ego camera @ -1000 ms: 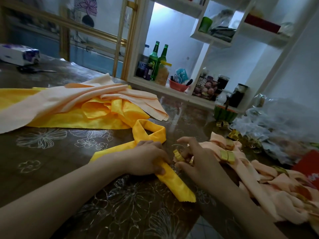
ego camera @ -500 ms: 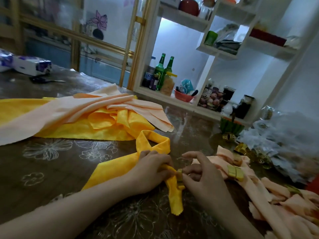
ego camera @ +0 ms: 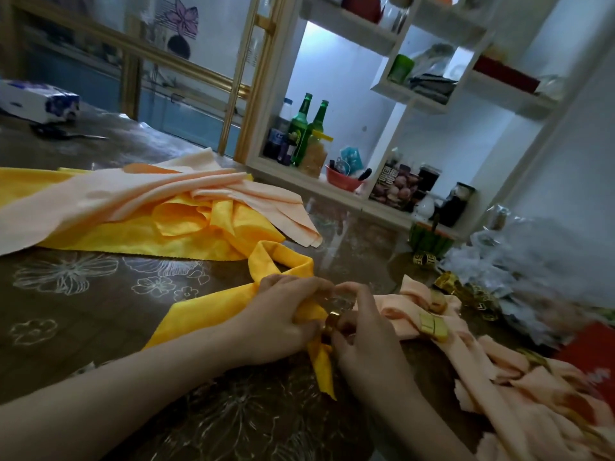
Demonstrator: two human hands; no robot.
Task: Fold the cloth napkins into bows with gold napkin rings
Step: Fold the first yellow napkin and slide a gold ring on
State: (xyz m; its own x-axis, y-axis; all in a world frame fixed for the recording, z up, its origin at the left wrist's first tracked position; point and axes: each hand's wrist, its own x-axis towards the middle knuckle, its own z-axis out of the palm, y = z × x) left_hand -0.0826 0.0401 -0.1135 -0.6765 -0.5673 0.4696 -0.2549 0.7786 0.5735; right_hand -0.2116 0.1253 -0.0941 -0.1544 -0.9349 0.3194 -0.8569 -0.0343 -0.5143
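Observation:
A folded yellow napkin (ego camera: 213, 306) lies as a looped strip on the brown flowered table (ego camera: 83, 314). My left hand (ego camera: 283, 314) grips its gathered ends. My right hand (ego camera: 362, 327) pinches a gold napkin ring (ego camera: 331, 322) that sits on those ends; a yellow tail hangs below it. To the right lie finished peach bows (ego camera: 499, 367) with gold rings (ego camera: 432, 326).
A heap of loose yellow and peach napkins (ego camera: 139, 207) covers the table's left back. Loose gold rings (ego camera: 424, 260) and crumpled plastic wrap (ego camera: 532, 257) lie at the right. White shelves with green bottles (ego camera: 301, 128) stand behind. A tissue box (ego camera: 40, 101) and scissors (ego camera: 66, 134) sit far left.
The napkin's end was lifted off the table and gathered by my left hand. My right hand brought the ring onto the gathered ends, and the tail now hangs below it.

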